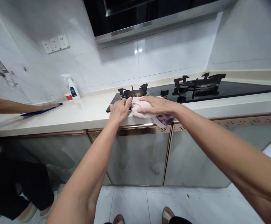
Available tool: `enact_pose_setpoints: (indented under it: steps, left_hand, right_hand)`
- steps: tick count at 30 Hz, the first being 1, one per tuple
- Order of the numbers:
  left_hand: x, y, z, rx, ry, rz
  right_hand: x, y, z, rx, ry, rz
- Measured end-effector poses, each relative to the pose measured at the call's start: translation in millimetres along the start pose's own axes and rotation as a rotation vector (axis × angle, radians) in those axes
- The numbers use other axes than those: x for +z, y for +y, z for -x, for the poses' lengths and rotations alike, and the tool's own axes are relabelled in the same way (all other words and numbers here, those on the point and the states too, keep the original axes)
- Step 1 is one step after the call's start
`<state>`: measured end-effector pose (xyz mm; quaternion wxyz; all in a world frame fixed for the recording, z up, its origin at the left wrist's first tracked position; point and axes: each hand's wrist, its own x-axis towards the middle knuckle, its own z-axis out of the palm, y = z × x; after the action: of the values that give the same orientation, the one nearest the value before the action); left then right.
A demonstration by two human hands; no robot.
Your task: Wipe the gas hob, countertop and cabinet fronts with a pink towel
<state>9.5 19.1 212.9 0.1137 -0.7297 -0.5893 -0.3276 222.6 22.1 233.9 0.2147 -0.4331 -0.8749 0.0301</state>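
My right hand grips a pale pink cloth at the front edge of the black gas cooktop. A darker printed end of the cloth hangs over the counter's edge. Beside it, my left hand lies on the cooktop's front left corner, fingers stretched out and thumb close to the cloth. It holds nothing that I can see. Just behind both hands stands the left burner with its black pan supports. The right burner is farther off, and a black knob sits between the two.
At the left, another person's hand presses a blue cloth on the white countertop. A spray bottle and a red-and-white cup stand by the wall. The range hood overhangs the cooktop; cabinets run below.
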Motion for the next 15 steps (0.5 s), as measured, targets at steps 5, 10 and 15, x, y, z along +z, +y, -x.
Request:
enact_pose_setpoints:
  steps: [5, 10, 15]
  left_hand:
    - [-3, -5, -4, -0.094, 0.035, 0.047]
    - [-3, -4, -3, -0.092, 0.029, -0.028]
    - [0, -2, -2, -0.066, -0.008, -0.062]
  right_hand:
    - [19, -32, -18, -0.081, -0.003, 0.006]
    - [22, -25, -19, -0.072, 0.05, -0.046]
    - [4, 18, 12, 0.093, 0.048, -0.055]
